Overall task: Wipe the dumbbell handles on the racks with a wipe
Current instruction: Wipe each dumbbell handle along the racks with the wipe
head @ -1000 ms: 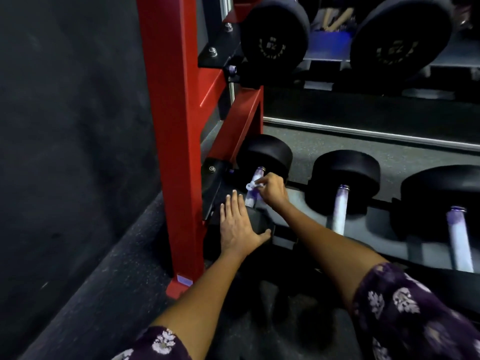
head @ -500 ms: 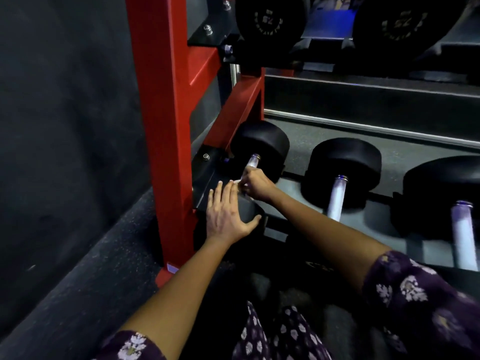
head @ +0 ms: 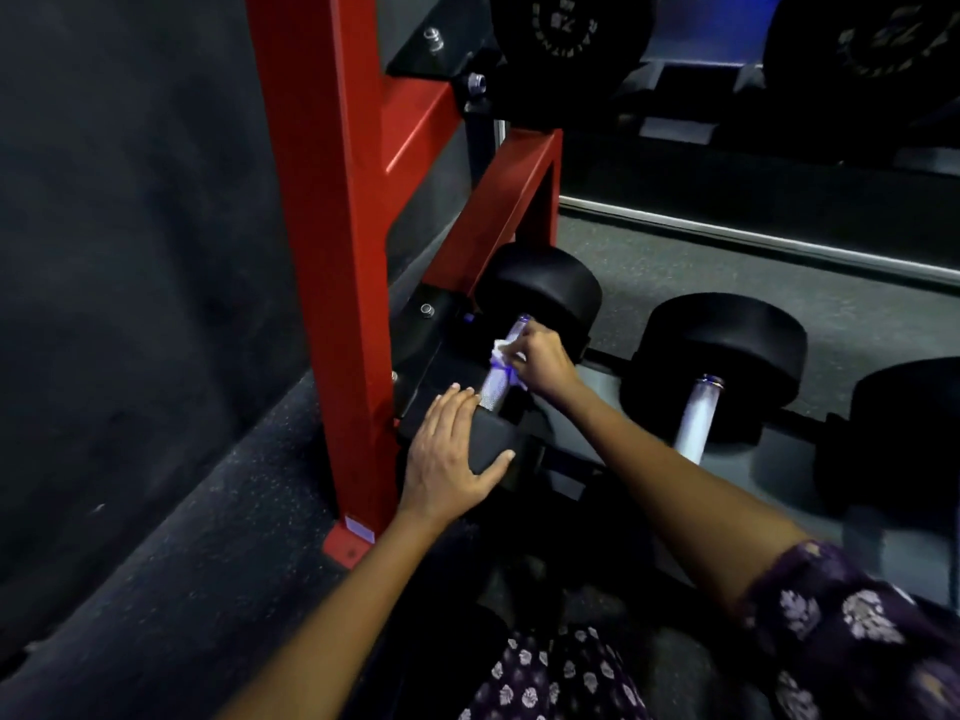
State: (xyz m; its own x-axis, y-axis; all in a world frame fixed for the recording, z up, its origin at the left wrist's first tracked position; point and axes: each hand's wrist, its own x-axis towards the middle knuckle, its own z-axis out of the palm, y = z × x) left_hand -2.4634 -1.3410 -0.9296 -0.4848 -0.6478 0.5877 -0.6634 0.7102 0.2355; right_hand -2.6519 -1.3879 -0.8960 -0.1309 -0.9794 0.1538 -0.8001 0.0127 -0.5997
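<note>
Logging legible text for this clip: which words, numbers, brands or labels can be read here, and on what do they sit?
Nothing reads cleanly.
Left upper-rack dumbbell head: ring of raised lettering with a number in the middle, too blurred to read.
Right upper-rack dumbbell head: the same kind of ring, also blurred.
Pale sticker at the foot of the red rack post: no print can be made out.

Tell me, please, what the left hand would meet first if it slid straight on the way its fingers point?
Probably the dumbbell handle: the left hand lies flat on the near dumbbell head, fingers pointing up and away toward the handle's near end. Depth is unclear, so they might pass left of it, toward the black rack tray.
</note>
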